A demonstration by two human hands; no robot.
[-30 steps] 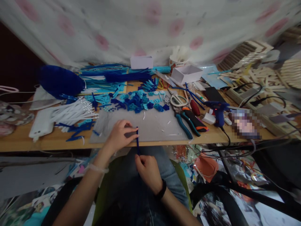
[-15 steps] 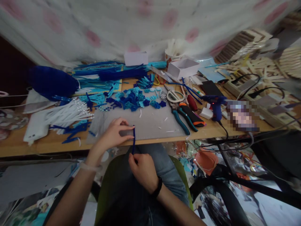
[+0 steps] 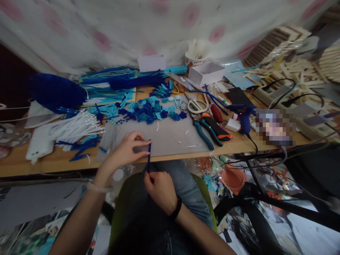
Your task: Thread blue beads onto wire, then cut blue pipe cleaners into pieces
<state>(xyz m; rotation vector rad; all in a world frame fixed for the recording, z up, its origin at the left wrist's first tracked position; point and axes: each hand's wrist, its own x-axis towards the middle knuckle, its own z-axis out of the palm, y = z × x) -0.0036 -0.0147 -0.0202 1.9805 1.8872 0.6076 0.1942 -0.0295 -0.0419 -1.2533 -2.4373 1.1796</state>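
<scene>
A short dark-blue pipe cleaner (image 3: 149,161) stands upright in view, at the front edge of the table. My left hand (image 3: 131,147) has its index fingertip near the top of it and its thumb lower down, with a gap between the two. Below, my right hand (image 3: 160,191) is closed around the lower end, over my lap. Behind the hands lies a grey mat (image 3: 170,138) with small white scraps. Blue and turquoise fuzzy flowers (image 3: 148,109) are heaped at the mat's far side.
White pipe cleaners with beaded tips (image 3: 77,127) lie left, beside a white power bank (image 3: 39,143). Scissors (image 3: 198,106), pliers (image 3: 204,134) and a blue glue gun (image 3: 243,117) are on the right. An open white box (image 3: 207,74) stands behind.
The view has shifted slightly. Both hands keep nearly the same pose on the pipe cleaner, and the length showing above my right hand looks about the same.
</scene>
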